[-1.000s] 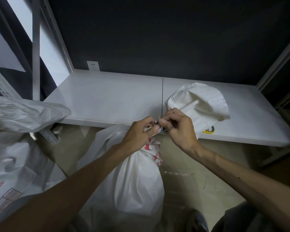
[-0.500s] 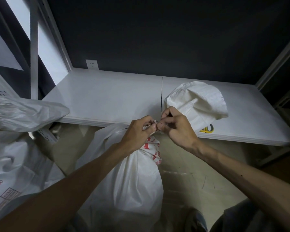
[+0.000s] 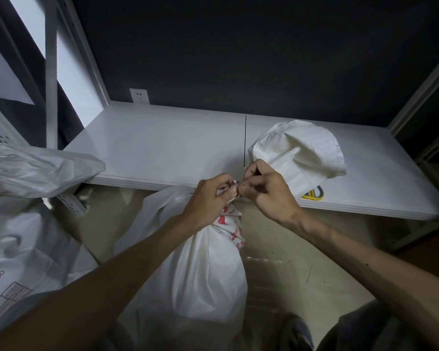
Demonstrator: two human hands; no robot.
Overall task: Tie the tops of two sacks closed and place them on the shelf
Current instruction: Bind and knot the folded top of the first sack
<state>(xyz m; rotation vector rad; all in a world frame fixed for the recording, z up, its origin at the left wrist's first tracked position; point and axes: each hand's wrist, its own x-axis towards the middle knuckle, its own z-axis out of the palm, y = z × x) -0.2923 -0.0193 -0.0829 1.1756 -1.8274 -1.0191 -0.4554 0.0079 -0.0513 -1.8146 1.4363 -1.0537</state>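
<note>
My left hand (image 3: 211, 196) and right hand (image 3: 266, 193) each pinched the tie (image 3: 235, 182) at the neck of the sack (image 3: 195, 269), which stood on the floor at six o'clock of the shelf (image 3: 162, 148); I judged an even outward pull best.

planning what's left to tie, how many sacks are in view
3. The centre sack stands on the floor, left hand and right hand pinching its neck, its loose top seemingly on the shelf. A printed sack sits lower left, a crumpled sack above it. More may be hidden.
</note>
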